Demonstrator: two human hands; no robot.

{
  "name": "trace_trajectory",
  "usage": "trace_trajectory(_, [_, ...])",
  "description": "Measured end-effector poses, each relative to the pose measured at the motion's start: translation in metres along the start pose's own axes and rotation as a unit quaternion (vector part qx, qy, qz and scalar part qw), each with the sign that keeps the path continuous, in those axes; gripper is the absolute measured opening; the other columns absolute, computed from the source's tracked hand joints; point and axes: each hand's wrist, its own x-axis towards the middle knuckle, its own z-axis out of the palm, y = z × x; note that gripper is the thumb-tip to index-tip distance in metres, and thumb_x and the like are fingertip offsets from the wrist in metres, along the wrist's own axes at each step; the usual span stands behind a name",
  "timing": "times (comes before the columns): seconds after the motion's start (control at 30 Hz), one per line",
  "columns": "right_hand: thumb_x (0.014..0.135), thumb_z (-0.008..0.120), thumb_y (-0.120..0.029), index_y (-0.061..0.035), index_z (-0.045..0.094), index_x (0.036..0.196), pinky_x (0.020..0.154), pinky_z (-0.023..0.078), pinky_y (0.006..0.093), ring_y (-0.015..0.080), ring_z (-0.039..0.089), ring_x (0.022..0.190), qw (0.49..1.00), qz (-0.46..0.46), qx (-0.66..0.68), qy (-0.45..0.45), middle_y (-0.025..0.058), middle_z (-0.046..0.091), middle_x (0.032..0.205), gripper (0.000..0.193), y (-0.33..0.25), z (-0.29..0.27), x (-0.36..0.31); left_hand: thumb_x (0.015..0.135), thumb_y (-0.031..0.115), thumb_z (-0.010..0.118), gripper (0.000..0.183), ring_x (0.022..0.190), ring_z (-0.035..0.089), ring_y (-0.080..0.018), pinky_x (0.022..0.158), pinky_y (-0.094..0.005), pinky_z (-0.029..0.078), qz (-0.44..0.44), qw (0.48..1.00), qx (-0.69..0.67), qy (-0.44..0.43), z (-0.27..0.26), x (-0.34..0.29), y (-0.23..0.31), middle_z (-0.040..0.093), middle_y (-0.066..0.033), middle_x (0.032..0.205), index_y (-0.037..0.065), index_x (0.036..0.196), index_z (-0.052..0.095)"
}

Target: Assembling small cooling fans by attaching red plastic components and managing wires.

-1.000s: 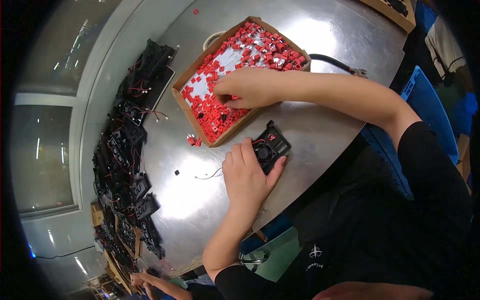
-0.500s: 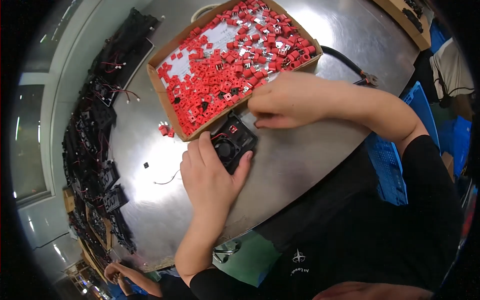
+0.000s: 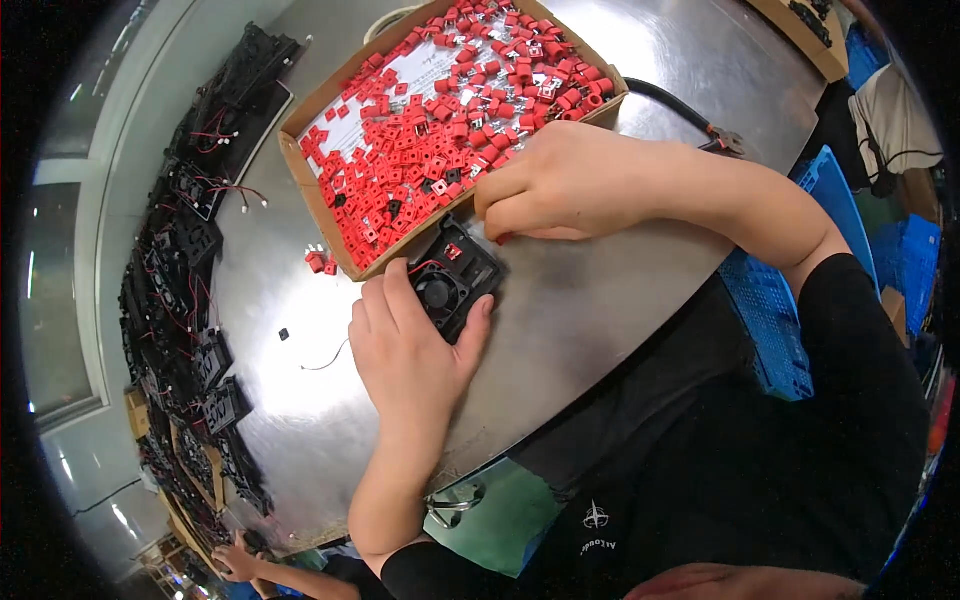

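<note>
My left hand [image 3: 405, 335] is wrapped round a black plastic housing [image 3: 482, 268] on the metal table, fingers along one side and thumb on the other. A small black fan [image 3: 437, 292] sits in the housing, and a red socket-like piece [image 3: 453, 251] shows beyond it. Just to the right of the housing's far end, my right hand [image 3: 560, 185] is closed in a pinch. A bit of a small red plastic part [image 3: 503, 239] peeks out under its fingertips; the rest is hidden. Against the housing's far end stands a shallow cardboard box [image 3: 318, 212] full of red plastic parts [image 3: 420, 150].
Black housings with thin wires [image 3: 195, 240] are piled along the table's left edge. Loose red parts [image 3: 318, 262] and a small black piece [image 3: 284, 335] lie left of the box. Cutting pliers [image 3: 728, 142] rest at right, near a blue perforated tray [image 3: 765, 330]. Another person's hand [image 3: 236, 561] shows lower left.
The whole view has shifted slightly. My right hand's fingertips have come a little nearer the housing, and a red part now shows under them. My left hand keeps its hold.
</note>
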Motion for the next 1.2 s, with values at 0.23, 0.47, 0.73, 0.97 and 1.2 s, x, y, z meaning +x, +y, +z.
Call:
trace_trajectory(0.23, [0.091, 0.070, -0.013, -0.0089, 0.068, 0.104, 0.072, 0.058, 0.0403, 0.0251, 0.071, 0.090, 0.999, -0.024, 0.009, 0.020, 0.0034, 0.066, 0.106, 0.014, 0.001, 0.012, 0.001, 0.081, 0.054, 0.081, 0.080, 0.091, 0.059, -0.0370, 0.078, -0.0469, 0.048, -0.005, 1.000, 0.001, -0.008, -0.002, 0.001, 0.000, 0.059, -0.0188, 0.108, -0.006, 0.129, 0.057])
trace_trajectory(0.47, [0.091, 0.071, -0.013, -0.0089, 0.066, 0.104, 0.075, 0.058, 0.0422, 0.0289, 0.070, 0.093, 0.999, 0.009, 0.053, -0.009, 0.0073, 0.064, 0.104, 0.015, -0.003, 0.003, 0.001, 0.081, 0.055, 0.081, 0.081, 0.092, 0.059, -0.0371, 0.079, -0.0471, 0.048, -0.006, 1.000, -0.001, -0.005, -0.001, 0.000, 0.000, 0.059, -0.0189, 0.109, -0.006, 0.129, 0.057])
trace_trajectory(0.73, [0.089, 0.073, -0.009, -0.0066, 0.066, 0.098, 0.077, 0.058, 0.0414, 0.0296, 0.070, 0.093, 0.998, -0.014, 0.067, -0.015, 0.0073, 0.066, 0.106, 0.012, -0.003, 0.002, 0.002, 0.080, 0.054, 0.082, 0.082, 0.091, 0.058, -0.0373, 0.079, -0.0470, 0.048, -0.003, 1.000, -0.002, 0.002, 0.000, -0.002, -0.001, 0.059, -0.0189, 0.109, -0.006, 0.129, 0.057])
trace_trajectory(0.97, [0.085, 0.078, -0.006, -0.0054, 0.068, 0.099, 0.070, 0.058, 0.0377, 0.0275, 0.070, 0.084, 0.983, -0.036, 0.122, 0.129, 0.0077, 0.067, 0.106, 0.017, -0.030, 0.012, 0.003, 0.076, 0.054, 0.084, 0.084, 0.090, 0.057, -0.0344, 0.078, -0.0448, 0.047, 0.007, 0.998, -0.029, -0.048, -0.009, -0.011, 0.025, 0.058, -0.0161, 0.107, -0.004, 0.129, 0.056])
trace_trajectory(1.2, [0.087, 0.076, -0.007, -0.0030, 0.067, 0.098, 0.066, 0.056, 0.0380, 0.0267, 0.069, 0.080, 0.989, -0.037, 0.062, 0.129, 0.0074, 0.066, 0.105, 0.015, -0.029, 0.013, 0.001, 0.074, 0.055, 0.085, 0.085, 0.090, 0.057, -0.0331, 0.077, -0.0437, 0.046, 0.021, 0.999, -0.033, -0.025, -0.005, -0.011, 0.022, 0.058, -0.0150, 0.107, -0.003, 0.130, 0.056])
